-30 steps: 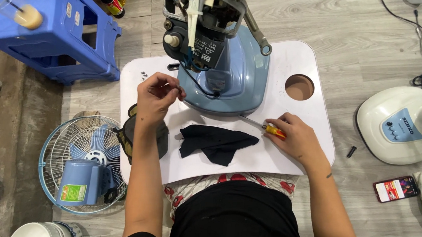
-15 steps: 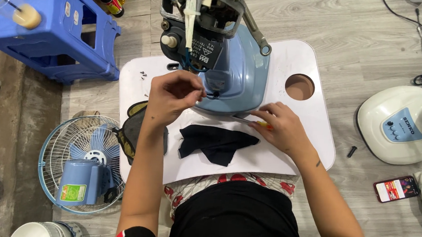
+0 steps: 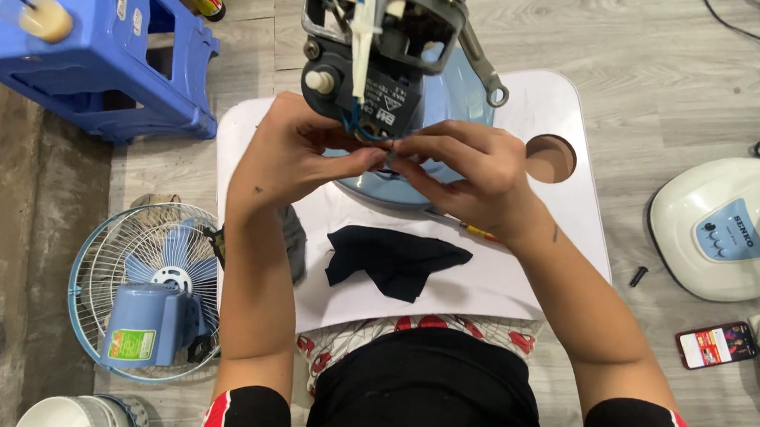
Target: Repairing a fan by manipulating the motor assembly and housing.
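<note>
A fan motor with a black capacitor and blue wires stands in a light blue housing on a white lap table. My left hand and my right hand meet just below the motor. Their fingertips pinch the blue wires there. An orange-handled screwdriver lies on the table under my right wrist. A black cloth lies on the table in front of me.
A blue plastic stool stands at the back left. A small blue fan in a wire grille lies on the floor to the left. On the right are a white fan base, a phone and a small black part.
My right hand let go of the screwdriver and moved up to the motor. My left hand moved right, and both hands now meet at the wires.
</note>
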